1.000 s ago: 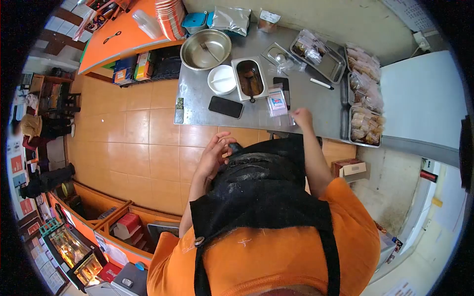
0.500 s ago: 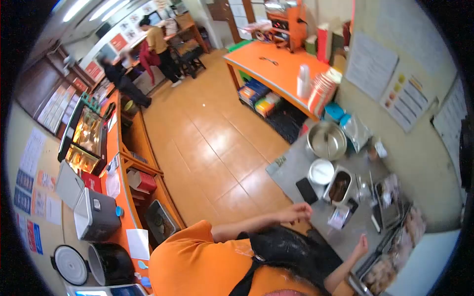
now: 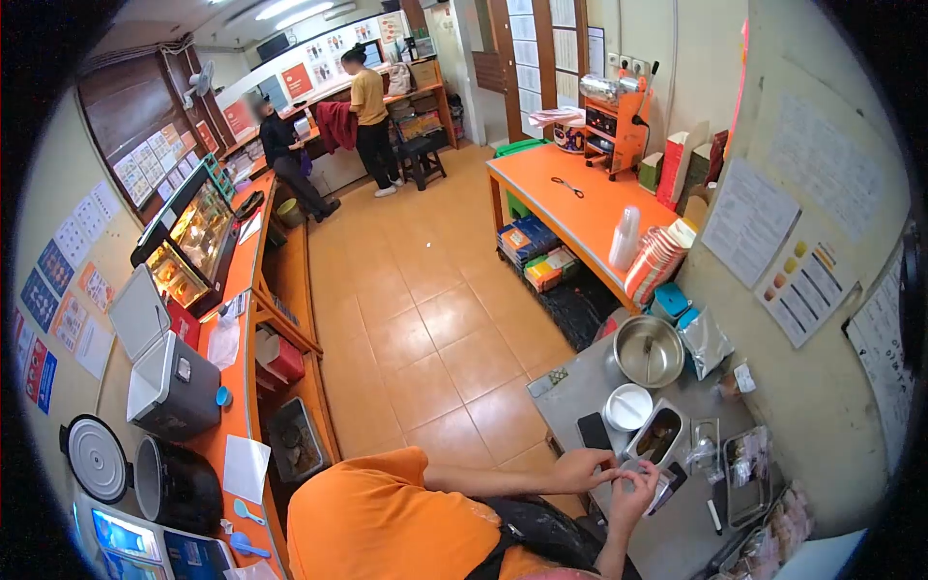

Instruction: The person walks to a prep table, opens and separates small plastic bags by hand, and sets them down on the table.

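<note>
My left hand reaches in from the left over the steel table, thumb and fingers pinched together. Facing it, almost touching, is my right hand, its fingers bent and closed. A small see-through piece shows between the fingertips, too small to name. Just beyond the hands stands a steel container with dark contents. Close by are a white round tub and a black phone. Behind my right hand, a pale flat object is partly hidden.
A large steel bowl stands at the table's far end. Trays with wrapped items and a white marker lie to the right. An orange table holds scissors and cups. Two people stand at the far counter.
My hands have come together above the steel table; before, they were apart with a wide gap. The camera view has tilted, so the room sits differently in the frame.
</note>
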Demonstrator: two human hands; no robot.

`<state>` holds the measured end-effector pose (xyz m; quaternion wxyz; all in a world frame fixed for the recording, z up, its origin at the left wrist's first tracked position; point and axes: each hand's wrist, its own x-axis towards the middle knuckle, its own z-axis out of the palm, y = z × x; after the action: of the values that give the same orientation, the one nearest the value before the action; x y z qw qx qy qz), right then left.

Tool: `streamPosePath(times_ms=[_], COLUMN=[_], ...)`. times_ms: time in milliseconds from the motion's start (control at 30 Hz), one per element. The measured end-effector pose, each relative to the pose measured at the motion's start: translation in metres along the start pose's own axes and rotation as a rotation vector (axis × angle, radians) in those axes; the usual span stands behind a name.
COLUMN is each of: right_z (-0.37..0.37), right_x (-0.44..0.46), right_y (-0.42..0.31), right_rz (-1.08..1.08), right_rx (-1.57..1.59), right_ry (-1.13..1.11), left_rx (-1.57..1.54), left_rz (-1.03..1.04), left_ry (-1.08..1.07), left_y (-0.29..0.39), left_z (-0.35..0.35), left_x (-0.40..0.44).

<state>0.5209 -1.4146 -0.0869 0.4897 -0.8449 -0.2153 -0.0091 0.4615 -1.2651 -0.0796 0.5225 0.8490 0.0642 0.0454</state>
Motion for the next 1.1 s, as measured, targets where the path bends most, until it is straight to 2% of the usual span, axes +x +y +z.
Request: streamPosePath(times_ms=[67, 133, 167, 300, 400, 467, 500, 567, 600, 633, 700, 733, 800, 867, 933, 1000, 1100], right_z=[0.009, 0.017, 0.016, 0.010, 0.014, 0.020, 0.021, 0.020, 0.020, 0.019, 0.019, 0.019, 0.020, 0.020, 0.020, 0.019, 0.019], right_x=[-0.001, -0.002, -0.003, -0.001, -0.002, -0.002, -0.003, -0.005, -0.006, -0.007, -0.006, -0.006, -0.008, -0.008, -0.008, -0.009, -0.009], right_y=[0.008, 0.011, 0.006, -0.001, 0.001, 0.014, 0.020, 0.010, 0.008, 0.007, 0.006, 0.006, 0.005, 0.012, 0.013, 0.008, -0.007], right_rz=[-0.046, -0.196, -0.078, 0.012, 0.061, 0.212, 0.211, 0.046, 0.049, -0.069, -0.224, -0.222, 0.070, 0.063, 0.013, 0.000, -0.135], right_rx=[0.021, -0.051, 0.045, 0.111, 0.166, 0.481, 0.481, 0.280, 0.278, 0.162, 0.040, 0.034, 0.323, 0.263, -0.039, -0.084, -0.106], right_ry=[-0.027, -0.025, -0.062, -0.142, -0.166, -0.169, -0.166, -0.202, -0.199, -0.181, -0.155, -0.153, -0.227, -0.231, -0.359, -0.403, -0.339], left_rx=[-0.006, -0.013, -0.021, -0.096, -0.138, -0.097, -0.056, -0.059, -0.062, -0.065, -0.096, -0.101, -0.113, -0.064, 0.117, 0.085, 0.041], left_rz=[0.002, 0.006, 0.027, 0.063, 0.018, 0.009, 0.002, 0.002, 0.000, 0.002, 0.028, 0.031, 0.010, 0.043, 0.013, 0.015, 0.032], left_ry=[-0.005, -0.012, -0.015, -0.015, -0.050, -0.050, -0.053, -0.070, -0.084, -0.088, -0.011, -0.015, -0.011, 0.010, -0.035, -0.015, -0.017], left_y=[-0.004, -0.010, -0.015, -0.038, -0.030, -0.033, -0.034, -0.029, -0.027, -0.030, -0.040, -0.043, -0.048, -0.041, -0.037, -0.040, -0.046], left_z=[-0.002, -0.004, -0.004, 0.000, -0.007, -0.008, -0.008, -0.011, -0.011, -0.009, -0.005, -0.004, -0.004, -0.006, -0.006, -0.001, 0.007], left_x=[-0.001, -0.001, -0.001, 0.002, -0.001, -0.002, -0.002, -0.004, -0.005, -0.006, -0.005, -0.004, -0.004, -0.006, -0.009, -0.011, -0.013])
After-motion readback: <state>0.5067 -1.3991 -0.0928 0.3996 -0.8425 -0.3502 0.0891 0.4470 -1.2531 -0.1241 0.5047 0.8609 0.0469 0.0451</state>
